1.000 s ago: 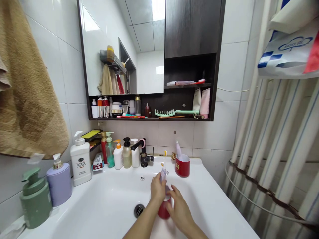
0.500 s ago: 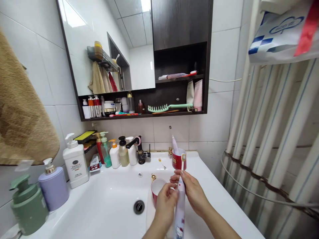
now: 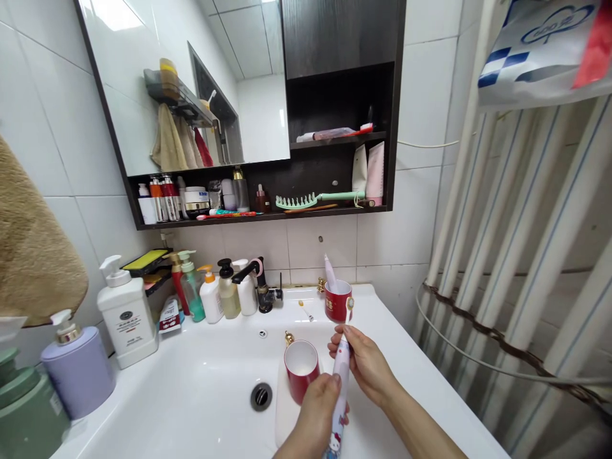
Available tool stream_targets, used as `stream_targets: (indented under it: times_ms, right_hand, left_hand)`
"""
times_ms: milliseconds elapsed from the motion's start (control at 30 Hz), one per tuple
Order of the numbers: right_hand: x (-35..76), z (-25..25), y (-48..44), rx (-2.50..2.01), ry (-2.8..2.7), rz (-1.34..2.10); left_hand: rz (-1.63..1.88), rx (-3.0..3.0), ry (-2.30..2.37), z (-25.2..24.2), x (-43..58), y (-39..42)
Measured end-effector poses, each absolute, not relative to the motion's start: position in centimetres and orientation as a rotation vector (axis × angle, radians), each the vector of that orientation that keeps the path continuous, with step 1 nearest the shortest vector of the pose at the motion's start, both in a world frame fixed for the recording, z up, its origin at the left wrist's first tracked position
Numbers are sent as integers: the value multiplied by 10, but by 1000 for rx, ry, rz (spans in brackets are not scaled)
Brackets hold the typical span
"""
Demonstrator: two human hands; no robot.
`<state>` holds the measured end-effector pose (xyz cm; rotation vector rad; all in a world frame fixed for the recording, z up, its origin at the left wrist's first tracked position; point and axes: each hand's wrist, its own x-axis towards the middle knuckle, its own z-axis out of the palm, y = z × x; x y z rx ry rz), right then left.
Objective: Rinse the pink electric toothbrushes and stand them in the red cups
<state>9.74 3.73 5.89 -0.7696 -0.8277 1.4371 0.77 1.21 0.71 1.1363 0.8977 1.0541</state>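
Note:
A pale electric toothbrush (image 3: 341,364) with a cartoon pattern near its base is held upright and slightly tilted over the sink. My left hand (image 3: 316,408) is wrapped round its handle, thumb along the front. Higher up, my right hand (image 3: 369,362) pinches the neck of the brush, just below the bristles. Left of the handle stands a red cup (image 3: 302,381) with a white inside, close to my left hand. Behind the bristles, a second red cup (image 3: 335,307) holds a pale purple pointed item (image 3: 329,273). A small loose brush head (image 3: 306,311) lies on the sink ledge.
The white sink (image 3: 215,382) has a dark drain (image 3: 261,396) and a black faucet (image 3: 262,290). Several pump bottles line the left side, among them a lilac one (image 3: 81,373). A dark cabinet shelf (image 3: 268,220) hangs above. Radiator pipes (image 3: 507,242) stand at right.
My left hand has closed round the toothbrush handle, lower than before. My right hand stays at the neck. The view has shifted slightly, and more of the near red cup shows.

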Motion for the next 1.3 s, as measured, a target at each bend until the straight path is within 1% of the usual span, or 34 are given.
stream_targets:
  times_ms: [167, 333, 500, 633, 933, 1133, 1233, 1300]
  right_hand:
    - [94, 58, 37, -691, -692, 1523]
    - [93, 57, 37, -640, -652, 1528]
    - [93, 53, 40, -651, -597, 1545]
    - [93, 54, 39, -648, -634, 1554]
    - [92, 52, 39, -683, -639, 1475]
    - [96, 56, 39, -742, -666, 1476]
    - [102, 59, 39, -844, -788, 1459]
    - [106, 61, 40, -946, -902, 1388]
  left_hand:
    - [896, 975, 752, 11, 12, 4]
    - [994, 1126, 837, 9, 16, 3]
    - [937, 1058, 773, 8, 19, 3]
    - [979, 1098, 817, 10, 19, 2]
    - [977, 1090, 855, 11, 18, 2]
    - [934, 942, 794, 11, 18, 3]
    - [959, 955, 811, 7, 17, 4]
    - [959, 973, 809, 5, 17, 4]
